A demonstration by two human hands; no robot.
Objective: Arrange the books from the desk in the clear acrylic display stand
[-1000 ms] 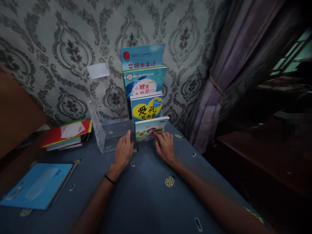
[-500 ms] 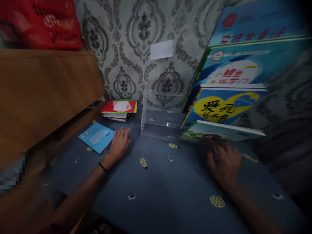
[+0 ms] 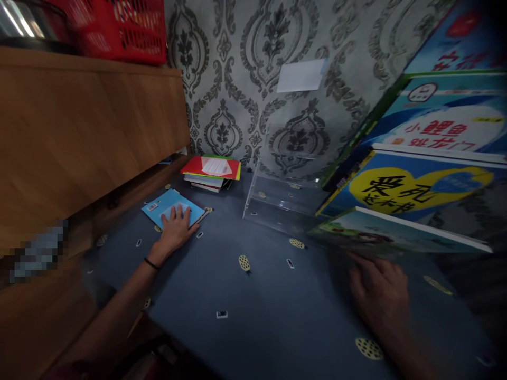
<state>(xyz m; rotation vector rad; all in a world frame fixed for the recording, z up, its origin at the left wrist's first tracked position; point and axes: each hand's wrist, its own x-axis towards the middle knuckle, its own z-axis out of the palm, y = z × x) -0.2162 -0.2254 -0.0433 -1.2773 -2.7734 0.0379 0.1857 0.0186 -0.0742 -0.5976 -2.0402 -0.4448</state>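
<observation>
My left hand [image 3: 174, 232] lies spread over a light blue book [image 3: 163, 202] on the table, its fingers resting on the cover and a pale label there. It does not grip the book. My right hand [image 3: 380, 290] hovers or rests by the table in front of a clear acrylic book rack [image 3: 277, 211], slightly blurred. Its fingers are loosely bent and apart, and I see nothing in them. Just above it, a pale green picture book [image 3: 396, 232] leans at the rack's front. Behind stand a blue book with a yellow heart [image 3: 420, 187] and a light blue book [image 3: 439, 126].
A small stack of books with a red cover [image 3: 194, 164] sits at the back, by the wall. A wooden cabinet [image 3: 91, 116] bounds the left side, with a red basket [image 3: 130, 34] on top. The dark cloth-covered table [image 3: 277, 311] has a pineapple print.
My left hand has moved left from the blue book's edge onto its cover. My right hand is a little lower in front of the rack. The view has shifted left.
</observation>
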